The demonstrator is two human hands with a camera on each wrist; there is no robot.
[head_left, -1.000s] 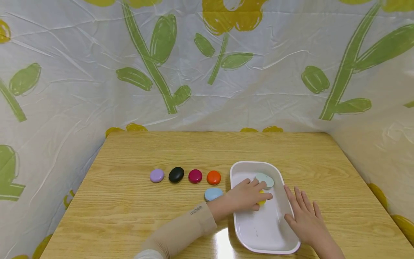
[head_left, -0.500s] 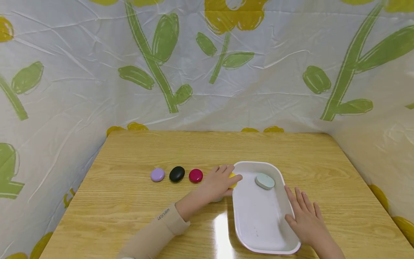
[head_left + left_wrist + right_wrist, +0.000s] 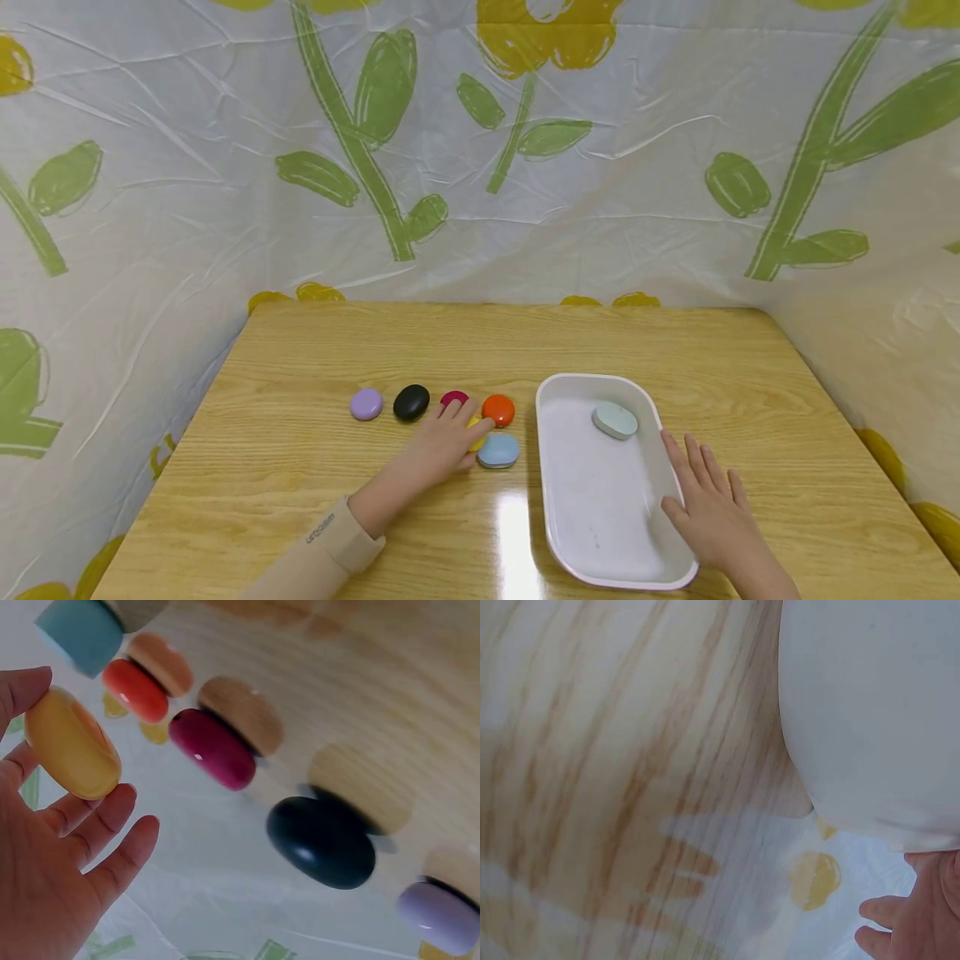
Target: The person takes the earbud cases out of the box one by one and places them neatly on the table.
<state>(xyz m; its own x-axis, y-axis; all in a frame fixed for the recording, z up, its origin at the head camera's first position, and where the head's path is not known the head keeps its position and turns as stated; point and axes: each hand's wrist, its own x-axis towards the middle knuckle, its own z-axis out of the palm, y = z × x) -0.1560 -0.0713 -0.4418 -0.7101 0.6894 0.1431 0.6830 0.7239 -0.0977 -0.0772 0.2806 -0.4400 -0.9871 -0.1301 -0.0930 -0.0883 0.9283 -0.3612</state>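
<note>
My left hand pinches a glossy yellow pebble-shaped piece between thumb and fingers, held up above the wooden table. Just beyond it, partly hidden by the fingers, lies a magenta piece; an orange piece and a light blue oval piece are close to its right. At the white tray, my right hand rests against the outer right side with fingers extended. Inside the tray, towards its far end, sits a pale green oval piece.
Left of the magenta piece, a black oval piece and a lilac round piece continue the row on the wooden table. A flower-printed plastic sheet hangs behind the table and along its sides.
From inside the tray my left hand has lifted the yellow piece out and carried it left, past the light blue piece, to near the magenta one. My right hand has stayed put.
</note>
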